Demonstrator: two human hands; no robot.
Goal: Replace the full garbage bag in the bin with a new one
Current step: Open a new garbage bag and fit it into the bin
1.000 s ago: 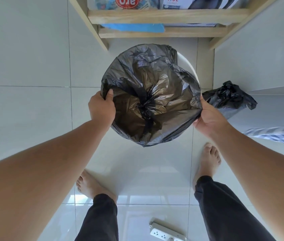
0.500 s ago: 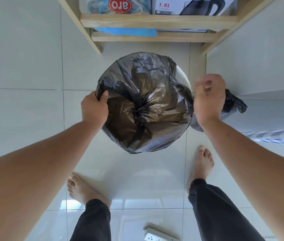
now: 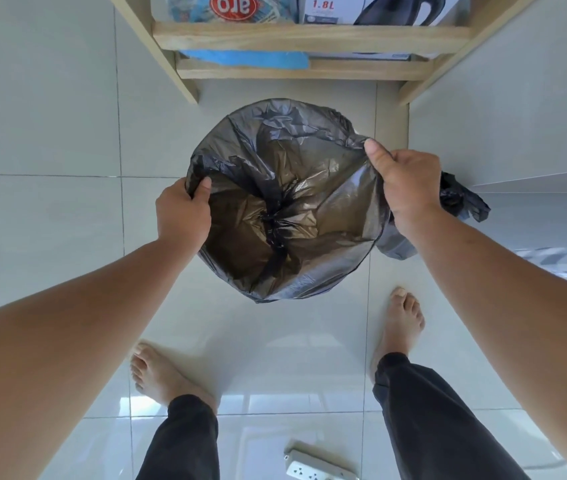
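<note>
Clearly both hands were closed on the new bag (image 3: 285,209), which sat open over the bin, itself almost wholly hidden beneath: the left hand (image 3: 182,213) pinched the near-left hem, the right hand (image 3: 405,188) the far-right hem. To do it well, I judged, each hem wanted stretching outward and folding down over the rim evenly, without tearing thin film. Counted: 2 hands, 2 bags, the full bag (image 3: 462,199) tied on the floor just right, 1 power strip (image 3: 316,467).

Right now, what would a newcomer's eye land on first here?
The new black bag, stretched open at centre, with the left hand and right hand each gripping its rim. Next, the tied full bag on the floor to its right, and the wooden shelf above.
</note>
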